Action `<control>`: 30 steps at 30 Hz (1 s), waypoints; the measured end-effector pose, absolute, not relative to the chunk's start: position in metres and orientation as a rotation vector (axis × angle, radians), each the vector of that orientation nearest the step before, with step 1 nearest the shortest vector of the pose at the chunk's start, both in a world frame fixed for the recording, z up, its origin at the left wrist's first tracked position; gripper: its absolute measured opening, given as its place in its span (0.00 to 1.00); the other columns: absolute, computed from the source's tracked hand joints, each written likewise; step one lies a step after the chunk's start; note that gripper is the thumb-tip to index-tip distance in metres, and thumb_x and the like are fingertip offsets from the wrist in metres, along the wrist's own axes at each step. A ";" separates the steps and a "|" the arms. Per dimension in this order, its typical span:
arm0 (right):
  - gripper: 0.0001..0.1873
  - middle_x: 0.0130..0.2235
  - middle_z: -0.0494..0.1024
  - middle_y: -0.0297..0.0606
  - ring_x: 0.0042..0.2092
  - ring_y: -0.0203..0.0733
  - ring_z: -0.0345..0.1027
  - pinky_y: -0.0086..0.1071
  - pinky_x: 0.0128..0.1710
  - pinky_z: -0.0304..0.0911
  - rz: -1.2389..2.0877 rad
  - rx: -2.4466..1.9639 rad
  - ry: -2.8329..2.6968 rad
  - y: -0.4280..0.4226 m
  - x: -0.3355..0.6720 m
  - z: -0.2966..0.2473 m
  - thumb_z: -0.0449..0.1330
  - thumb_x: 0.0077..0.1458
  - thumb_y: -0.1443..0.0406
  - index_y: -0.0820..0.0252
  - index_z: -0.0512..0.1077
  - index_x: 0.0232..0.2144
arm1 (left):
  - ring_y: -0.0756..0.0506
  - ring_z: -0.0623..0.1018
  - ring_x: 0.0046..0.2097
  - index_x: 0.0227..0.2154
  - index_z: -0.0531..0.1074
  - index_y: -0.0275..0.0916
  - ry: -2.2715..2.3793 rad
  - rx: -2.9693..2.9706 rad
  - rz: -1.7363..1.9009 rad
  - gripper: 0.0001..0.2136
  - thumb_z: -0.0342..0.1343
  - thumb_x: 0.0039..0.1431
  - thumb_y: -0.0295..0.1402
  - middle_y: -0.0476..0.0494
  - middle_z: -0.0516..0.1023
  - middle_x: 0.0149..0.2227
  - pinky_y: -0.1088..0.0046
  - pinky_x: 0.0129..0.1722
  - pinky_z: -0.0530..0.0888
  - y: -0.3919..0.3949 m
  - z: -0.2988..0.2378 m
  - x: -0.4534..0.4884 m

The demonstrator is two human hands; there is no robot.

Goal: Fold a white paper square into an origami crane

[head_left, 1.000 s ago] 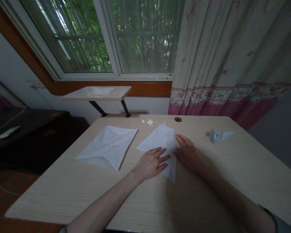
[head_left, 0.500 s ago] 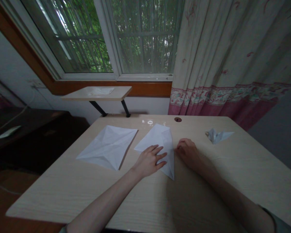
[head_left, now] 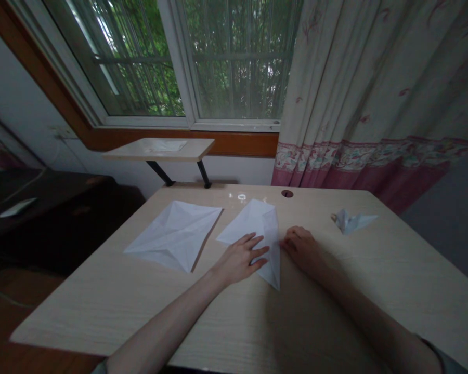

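Note:
A partly folded white paper sheet (head_left: pixel 253 223) lies on the light wooden table (head_left: pixel 234 322) in front of me. My left hand (head_left: pixel 239 258) rests flat on its near part, fingers stretched out and spread. My right hand (head_left: pixel 301 246) sits at the paper's right edge with its fingers curled in, the tips touching the fold. Whether they pinch the paper I cannot make out.
A second creased white sheet (head_left: pixel 175 234) lies open to the left. A small folded paper figure (head_left: pixel 351 221) sits at the right. A round cable hole (head_left: pixel 287 194) is at the table's back. Behind stand a small shelf (head_left: pixel 159 150), a window and a curtain (head_left: pixel 366 93).
My right hand has drawn back from on top of the paper to its right edge and curled its fingers. The paper's right flap now lies folded over. My left hand barely moved.

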State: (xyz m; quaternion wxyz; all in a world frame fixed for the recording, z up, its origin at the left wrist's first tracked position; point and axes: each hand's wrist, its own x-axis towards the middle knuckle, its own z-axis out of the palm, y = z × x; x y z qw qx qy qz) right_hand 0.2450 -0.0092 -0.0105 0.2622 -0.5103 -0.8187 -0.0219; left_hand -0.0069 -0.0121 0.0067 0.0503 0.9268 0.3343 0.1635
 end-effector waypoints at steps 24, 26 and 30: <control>0.10 0.36 0.75 0.42 0.39 0.46 0.68 0.40 0.44 0.63 -0.359 -1.304 -2.325 -0.013 0.244 -0.015 0.52 0.64 0.71 0.60 0.71 0.33 | 0.39 0.66 0.65 0.55 0.73 0.47 1.032 2.755 0.457 0.16 0.51 0.68 0.39 0.43 0.68 0.63 0.60 0.62 0.67 -0.011 0.010 -0.007; 0.09 0.36 0.75 0.42 0.40 0.46 0.68 0.40 0.45 0.63 -0.369 -1.288 -2.325 -0.014 0.244 -0.015 0.52 0.64 0.71 0.59 0.71 0.34 | 0.39 0.65 0.65 0.55 0.73 0.47 1.032 2.752 0.447 0.16 0.51 0.69 0.40 0.42 0.68 0.63 0.60 0.63 0.67 -0.010 0.009 -0.007; 0.06 0.37 0.76 0.42 0.40 0.46 0.69 0.41 0.46 0.63 -0.382 -1.273 -2.337 -0.016 0.244 -0.013 0.54 0.63 0.71 0.59 0.70 0.34 | 0.39 0.65 0.65 0.56 0.73 0.47 1.026 2.748 0.442 0.16 0.49 0.69 0.41 0.43 0.67 0.63 0.60 0.64 0.65 -0.010 0.007 -0.007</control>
